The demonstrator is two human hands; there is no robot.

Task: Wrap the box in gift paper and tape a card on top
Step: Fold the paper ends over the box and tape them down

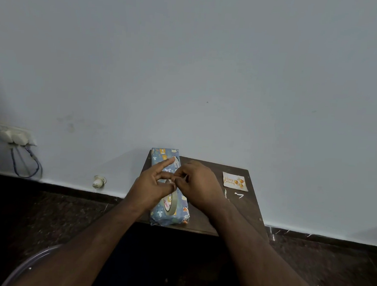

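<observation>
Hands together over the wrapped box (171, 187) at table centre: left hand (155, 188) grips the tape roll (170, 203), right hand (199, 183) pinches its end, card (234, 180) waiting at two o'clock.

Small dark wood table (202, 224) against wall. Wrapped box (166, 217) lies lengthwise along the 9 o'clock edge. Birthday card (234, 180) flat at 2 o'clock; two white paper scraps (239, 195) just below the card.
</observation>
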